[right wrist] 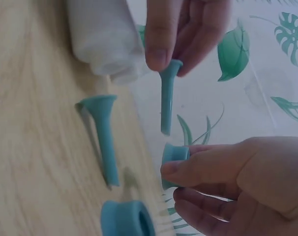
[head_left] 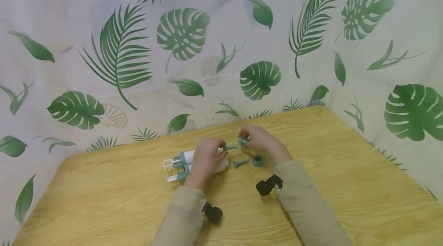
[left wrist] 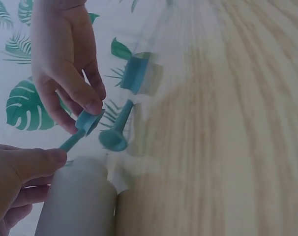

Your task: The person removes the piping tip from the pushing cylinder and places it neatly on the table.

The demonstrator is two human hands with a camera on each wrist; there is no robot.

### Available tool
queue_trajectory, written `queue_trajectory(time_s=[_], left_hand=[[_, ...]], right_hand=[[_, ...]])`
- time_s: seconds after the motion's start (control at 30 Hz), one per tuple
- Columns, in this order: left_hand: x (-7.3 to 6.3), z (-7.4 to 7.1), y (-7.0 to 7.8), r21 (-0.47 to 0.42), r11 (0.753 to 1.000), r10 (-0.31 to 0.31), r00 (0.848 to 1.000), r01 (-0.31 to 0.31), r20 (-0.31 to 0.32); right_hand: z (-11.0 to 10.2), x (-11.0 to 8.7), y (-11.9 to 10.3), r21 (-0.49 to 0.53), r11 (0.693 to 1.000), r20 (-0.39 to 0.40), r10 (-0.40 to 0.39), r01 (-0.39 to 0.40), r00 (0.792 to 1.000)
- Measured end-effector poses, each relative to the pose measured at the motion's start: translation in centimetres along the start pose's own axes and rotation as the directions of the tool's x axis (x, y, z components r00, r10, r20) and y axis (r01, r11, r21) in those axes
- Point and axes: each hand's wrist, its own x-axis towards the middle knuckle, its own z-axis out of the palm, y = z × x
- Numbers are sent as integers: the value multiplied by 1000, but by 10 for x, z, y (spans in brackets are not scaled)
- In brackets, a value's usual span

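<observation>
My left hand (head_left: 207,158) pinches the flared end of a small teal funnel-shaped tube (right wrist: 167,101) between thumb and fingers, its narrow end pointing towards my right hand. In my right hand (head_left: 260,140) a teal ring-shaped collar (right wrist: 174,153) is pinched between thumb and fingertips. The tube's tip stands close to the collar. Below them on the table lie a second funnel-shaped tube (head_left: 241,163) and a second teal collar (head_left: 257,160). Two white bottles (left wrist: 80,201) lie side by side under and beside my left hand, which partly hides them.
At the bottles' left ends are teal fittings (head_left: 182,160), one with a white loop (head_left: 167,163), the other with a white tab (head_left: 172,179). The wooden table (head_left: 104,199) meets a leaf-printed sheet (head_left: 214,96) at its back. Small black cameras (head_left: 212,213) sit on both wrists.
</observation>
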Motion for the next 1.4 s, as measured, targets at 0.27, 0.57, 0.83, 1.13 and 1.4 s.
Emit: queue_trajectory(time_s=[0.27, 0.57, 0.83, 1.13, 1.4], left_hand=[[5, 9, 0, 125, 989, 83, 997, -82, -2], [14, 7, 8, 284, 957, 7, 987, -52, 159], [20, 8, 13, 349, 937, -59, 975, -20, 215], [22, 10, 15, 390, 921, -110, 956, -5, 270], [14, -1, 8, 276, 961, -85, 983, 37, 164]], right_hand=[[5, -4, -4, -6, 996, 29, 93, -93, 995], [4, -3, -1, -116, 990, 103, 93, -81, 990], [4, -3, 0, -113, 987, 120, 126, -113, 985], [4, -2, 0, -97, 988, 136, 134, -122, 982], [4, -2, 0, -68, 989, 160, 143, -133, 977]])
